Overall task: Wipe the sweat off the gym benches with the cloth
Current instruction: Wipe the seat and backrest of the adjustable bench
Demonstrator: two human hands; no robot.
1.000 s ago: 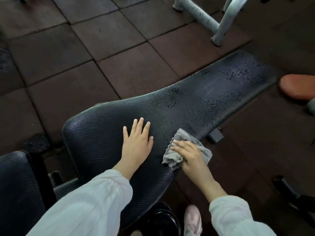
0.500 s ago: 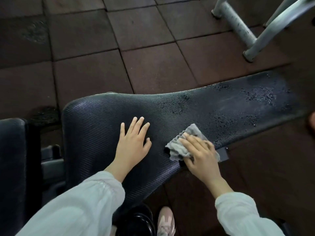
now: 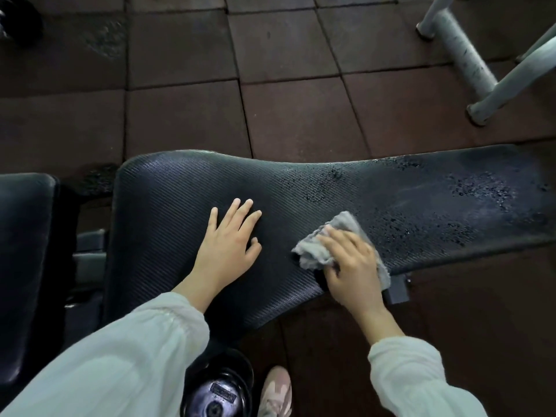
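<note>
L. hand [image 3: 228, 248] is laid flat on the bench [image 3: 168, 206], fingers straight and spread, palm down, near the wide end of the pad. R. hand [image 3: 352, 266] is pressed on the cloth [image 3: 313, 251], fingers bent over it, thumb tucked at the near side; the cloth is thus held bunched against the pad at its near edge, just right of the l. hand. Cloth: grey, crumpled, partly hidden under the r. hand, a fold seen past the fingertips and another at the wrist side. Both arms are covered by pale sleeves [image 3: 120, 371] to the wrists.

Bench pad: black, ribbed texture, wide at left and narrowed toward the right. Droplets [image 3: 469, 194] are scattered over the narrow part, right of the cloth; the part under and around the l. hand looks dry. A small dark bracket [image 3: 397, 290] is seen below the pad's near edge, beside the r. wrist.

A second black pad [image 3: 24, 251] is seen at far left, apart from the first. Below, a black weight plate [image 3: 216, 395] and a pink shoe [image 3: 276, 392] are seen on the floor [image 3: 186, 121], which is covered w/ dark brown square tiles. Pale metal tubes [image 3: 463, 52] of a frame are seen at upper right, resting on the floor.
</note>
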